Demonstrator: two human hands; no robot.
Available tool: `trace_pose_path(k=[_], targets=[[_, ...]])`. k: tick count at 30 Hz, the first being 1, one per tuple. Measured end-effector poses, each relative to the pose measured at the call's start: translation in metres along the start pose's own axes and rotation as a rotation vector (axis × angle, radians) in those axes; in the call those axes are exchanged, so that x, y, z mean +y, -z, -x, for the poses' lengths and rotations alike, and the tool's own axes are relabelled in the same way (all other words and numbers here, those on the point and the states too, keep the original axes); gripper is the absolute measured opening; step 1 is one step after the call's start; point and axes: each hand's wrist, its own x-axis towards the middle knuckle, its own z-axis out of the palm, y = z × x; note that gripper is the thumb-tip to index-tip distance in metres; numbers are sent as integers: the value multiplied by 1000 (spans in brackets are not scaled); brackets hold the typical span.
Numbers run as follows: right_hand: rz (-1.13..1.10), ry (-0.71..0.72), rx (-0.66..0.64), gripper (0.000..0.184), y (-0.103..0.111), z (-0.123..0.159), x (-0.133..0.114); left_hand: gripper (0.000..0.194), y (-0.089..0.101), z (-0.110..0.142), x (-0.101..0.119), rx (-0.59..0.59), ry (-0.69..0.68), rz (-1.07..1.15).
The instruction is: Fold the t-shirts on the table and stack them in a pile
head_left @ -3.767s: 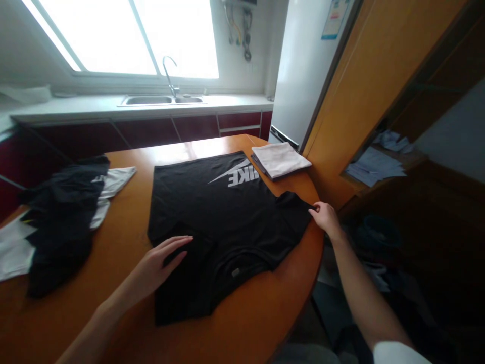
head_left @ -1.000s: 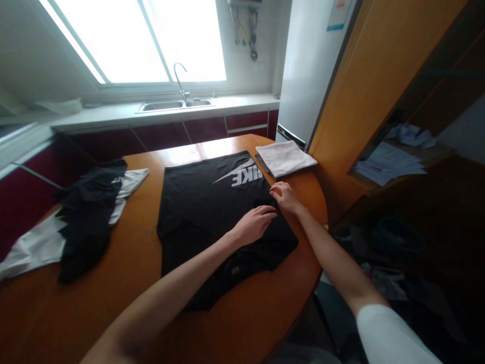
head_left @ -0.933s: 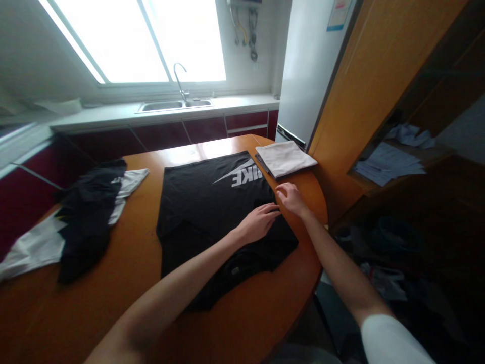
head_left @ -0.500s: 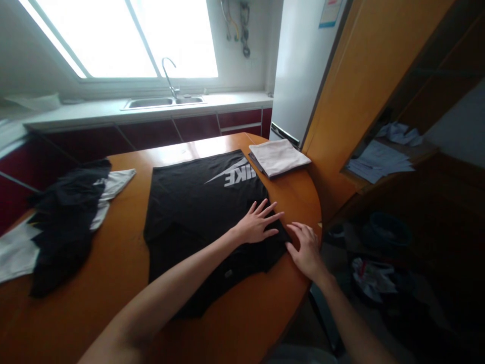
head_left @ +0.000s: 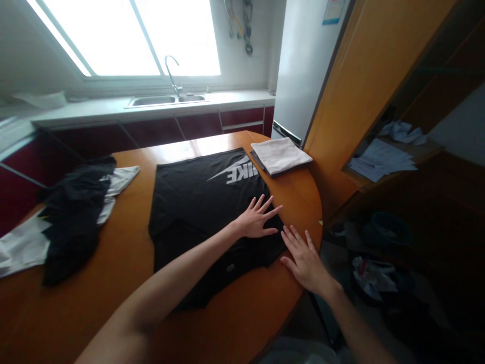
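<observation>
Round orange table [head_left: 242,323] carries a black T-shirt w/ white logo [head_left: 197,202], lying in the middle. Its right side looks already folded in; left sleeve and bottom are not yet folded. Pile of clothes [head_left: 71,212] at left, folded white cloth [head_left: 280,154] behind. Left hand [head_left: 257,220] lies flat on the shirt, fingers spread; right hand [head_left: 305,260] is flat and open at shirt's edge, holding nothing.

Black T-shirt [head_left: 197,202]: white "NIKE" lettering with swoosh, upside down to the camera. Wall poster [head_left: 333,10]: print unreadable.
</observation>
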Motion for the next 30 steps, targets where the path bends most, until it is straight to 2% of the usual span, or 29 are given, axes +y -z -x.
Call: trace_pose_path(k=[3, 7, 9, 13, 17, 25, 30], targets=[[-33, 19, -39, 69, 4, 0, 2, 84, 3, -1, -5, -19, -9, -3], [-140, -149, 186, 56, 9, -7, 16, 78, 11, 3, -5, 71, 1, -10], [-158, -184, 237, 55, 8, -10, 20, 74, 13, 8, -2, 108, 15, -20], [-72, -73, 68, 55, 1, -13, 12, 75, 5, 22, 0, 56, 56, -25], [61, -22, -68, 61, 0, -14, 2, 75, 0, 31, -8, 14, 63, -27], [56, -6, -127, 65, 7, -14, 1, 74, 8, 32, -15, -42, 77, -22], [-13, -71, -22, 57, 13, -37, 10, 63, 15, 35, -16, 26, 109, -25]])
